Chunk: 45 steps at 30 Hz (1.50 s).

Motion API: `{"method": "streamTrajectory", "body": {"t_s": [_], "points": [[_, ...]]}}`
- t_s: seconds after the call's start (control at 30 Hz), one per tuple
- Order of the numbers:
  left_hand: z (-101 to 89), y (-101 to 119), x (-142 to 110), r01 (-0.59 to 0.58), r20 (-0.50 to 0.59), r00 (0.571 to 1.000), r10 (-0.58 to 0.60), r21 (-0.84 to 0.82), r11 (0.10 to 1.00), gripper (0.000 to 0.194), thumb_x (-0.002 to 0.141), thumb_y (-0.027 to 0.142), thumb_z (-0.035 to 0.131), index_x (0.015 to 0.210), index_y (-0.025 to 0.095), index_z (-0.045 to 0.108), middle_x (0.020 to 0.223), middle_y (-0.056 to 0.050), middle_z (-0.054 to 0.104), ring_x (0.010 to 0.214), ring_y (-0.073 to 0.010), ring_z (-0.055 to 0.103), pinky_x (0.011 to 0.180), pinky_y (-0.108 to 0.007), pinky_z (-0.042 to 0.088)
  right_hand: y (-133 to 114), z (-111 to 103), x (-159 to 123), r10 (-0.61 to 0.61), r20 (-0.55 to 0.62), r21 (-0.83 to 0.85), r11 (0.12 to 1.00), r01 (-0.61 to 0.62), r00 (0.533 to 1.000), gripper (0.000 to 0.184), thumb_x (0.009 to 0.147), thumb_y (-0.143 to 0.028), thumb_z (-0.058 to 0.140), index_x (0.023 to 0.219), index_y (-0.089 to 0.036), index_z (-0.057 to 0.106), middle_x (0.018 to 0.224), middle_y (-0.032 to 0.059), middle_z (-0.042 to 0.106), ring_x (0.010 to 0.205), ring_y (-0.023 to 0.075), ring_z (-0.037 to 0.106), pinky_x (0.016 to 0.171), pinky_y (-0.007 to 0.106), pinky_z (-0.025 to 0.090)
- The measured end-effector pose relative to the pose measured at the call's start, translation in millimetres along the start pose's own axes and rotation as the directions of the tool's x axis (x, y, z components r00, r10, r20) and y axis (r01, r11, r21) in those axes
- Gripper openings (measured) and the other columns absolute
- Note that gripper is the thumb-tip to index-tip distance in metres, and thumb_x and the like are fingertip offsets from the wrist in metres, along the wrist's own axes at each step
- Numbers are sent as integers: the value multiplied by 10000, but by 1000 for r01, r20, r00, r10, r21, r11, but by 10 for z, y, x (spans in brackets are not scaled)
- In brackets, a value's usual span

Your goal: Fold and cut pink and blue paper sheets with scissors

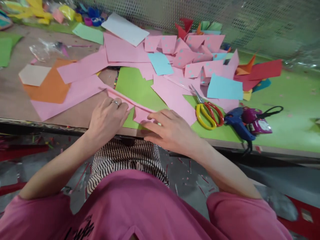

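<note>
A long pink paper strip [130, 104] lies folded near the table's front edge, over a green sheet [135, 85]. My left hand [107, 118], with a ring on one finger, presses down on the strip's left part, its fingers curled over the fold. My right hand [170, 128] rests on the strip's right end, where its fingers lie flat and pressed together on the paper. Both hands touch the same strip.
Scissors with yellow and red handles [208, 113] lie right of my right hand, then a blue and purple glue gun [246, 121]. Pink, dotted pink, blue, orange and red paper pieces cover the table behind. A perforated metal wall [250, 23] stands at the back.
</note>
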<state>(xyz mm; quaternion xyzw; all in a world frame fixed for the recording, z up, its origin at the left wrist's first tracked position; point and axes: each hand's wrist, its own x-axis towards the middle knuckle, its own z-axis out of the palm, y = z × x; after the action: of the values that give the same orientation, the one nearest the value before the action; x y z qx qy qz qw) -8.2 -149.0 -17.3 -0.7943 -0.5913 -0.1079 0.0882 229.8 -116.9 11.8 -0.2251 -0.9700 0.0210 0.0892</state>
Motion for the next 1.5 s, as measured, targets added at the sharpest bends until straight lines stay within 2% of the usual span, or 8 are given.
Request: {"method": "streamTrajectory", "body": {"t_s": [0.2,0.4,0.67,0.83,0.97,1.17,1.33,1.5], "points": [[40,37,35,-40,-66,997,33,-119,992,265,1026,261,440,1038,199,698,1026,-121,730,998,-301,658,862,-438,502,206,130,-97,147,-6,-19,989,-147,989,220,1028,-309,519,1154,-213,671,1171,101,689,1102,264,550,907,407,434],[159,-12,-19,-268,-96,963,252,-240,933,337,1015,172,431,1247,215,671,1281,-75,721,1148,-266,658,976,-431,488,246,220,-26,106,-24,52,993,-105,994,278,1044,-310,485,1228,-204,665,1226,129,657,1129,265,552,938,437,439],[140,-41,-27,-347,-122,937,327,-206,915,336,1028,191,428,1253,155,675,1250,-93,743,1148,-270,669,991,-453,500,209,314,24,72,-71,22,997,-70,995,252,1042,-326,500,1127,-179,685,1138,106,688,1047,253,575,910,412,463],[62,-155,-66,-215,-213,965,154,-303,928,291,1040,275,478,1203,196,705,1258,-74,746,1152,-246,684,1002,-441,522,203,311,17,85,-127,53,995,-79,988,245,1043,-349,509,1078,-183,687,1117,95,696,1008,229,603,908,390,481],[-90,-343,-35,-47,-133,991,11,-267,962,352,1063,316,413,1196,171,704,1323,-73,709,1246,-270,636,1084,-495,493,192,280,59,104,-221,46,994,-97,970,220,1030,-353,543,1077,-184,676,1113,94,692,967,218,599,886,375,492],[-125,-449,-30,-23,-134,991,-21,-314,949,318,1022,319,495,1210,157,695,1332,-119,705,1277,-279,630,1132,-495,465,170,348,102,27,-256,-7,1000,-29,966,187,1022,-311,552,1134,-188,638,1128,93,680,961,222,582,868,371,490],[-134,-398,-66,34,54,998,-21,-260,965,435,1044,327,438,1382,103,596,1409,-193,642,1351,-345,569,1142,-550,431,144,384,87,44,-213,-54,997,-57,976,166,1026,-314,543,1106,-207,641,1196,92,674,1006,236,571,874,396,476],[-265,-376,-115,149,232,967,-99,-208,967,516,1065,420,309,1380,143,610,1257,-172,729,1181,-385,671,1004,-600,517,168,354,48,92,-194,-121,986,-117,977,168,1040,-280,507,1105,-222,651,1191,91,681,1050,250,559,856,406,462]]}}
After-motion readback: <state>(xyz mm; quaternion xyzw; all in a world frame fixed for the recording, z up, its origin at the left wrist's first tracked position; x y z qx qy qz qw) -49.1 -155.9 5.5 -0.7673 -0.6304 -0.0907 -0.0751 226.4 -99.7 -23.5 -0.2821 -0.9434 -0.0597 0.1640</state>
